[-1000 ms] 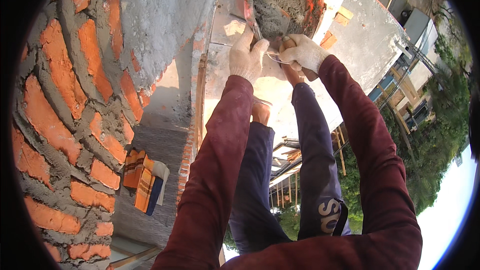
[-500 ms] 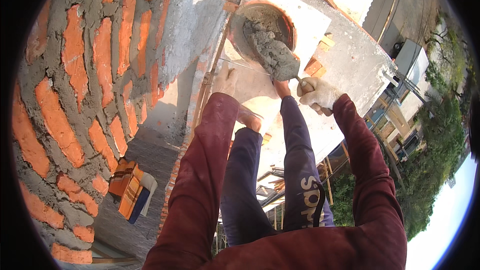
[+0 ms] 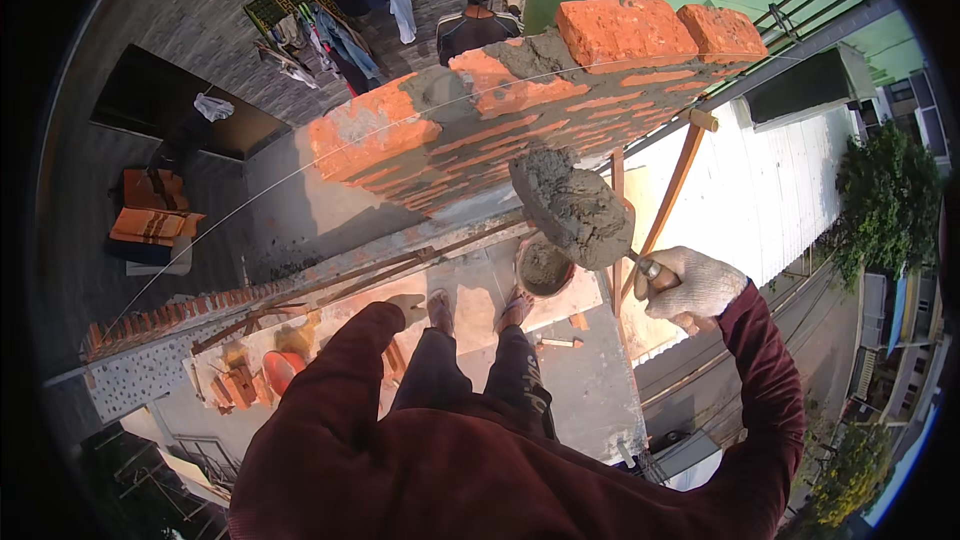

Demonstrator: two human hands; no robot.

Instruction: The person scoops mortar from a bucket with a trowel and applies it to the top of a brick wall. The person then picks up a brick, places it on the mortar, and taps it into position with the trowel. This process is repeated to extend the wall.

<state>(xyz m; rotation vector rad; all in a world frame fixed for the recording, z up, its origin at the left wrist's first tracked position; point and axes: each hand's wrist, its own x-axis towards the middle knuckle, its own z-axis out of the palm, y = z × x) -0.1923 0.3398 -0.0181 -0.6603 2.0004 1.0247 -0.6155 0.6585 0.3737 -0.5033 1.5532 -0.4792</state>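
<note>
My right hand (image 3: 685, 285), in a pale work glove, is closed around the handle of a trowel (image 3: 648, 268). A thick heap of wet grey mortar (image 3: 575, 205) covers its blade, which is held up beside the brick wall (image 3: 490, 155). Beneath the trowel, near my feet, stands a round bucket (image 3: 545, 270) with more mortar in it. My left hand (image 3: 408, 308), gloved and partly in shadow, hangs low past its sleeve with loose fingers and nothing visible in it. Patches of mortar and a few bricks (image 3: 625, 35) lie along the wall's top.
A taut string (image 3: 270, 185) runs along the wall. A wooden prop (image 3: 678, 190) leans right of the trowel. I stand on a high ledge, with a street (image 3: 700, 370) far below. Beyond the wall are another person (image 3: 480, 15) and hanging clothes (image 3: 340, 40).
The mortar-loaded trowel has come up from the bucket toward the wall in my right hand. My view has swung up and round, bringing the wall top, string and other person into sight.
</note>
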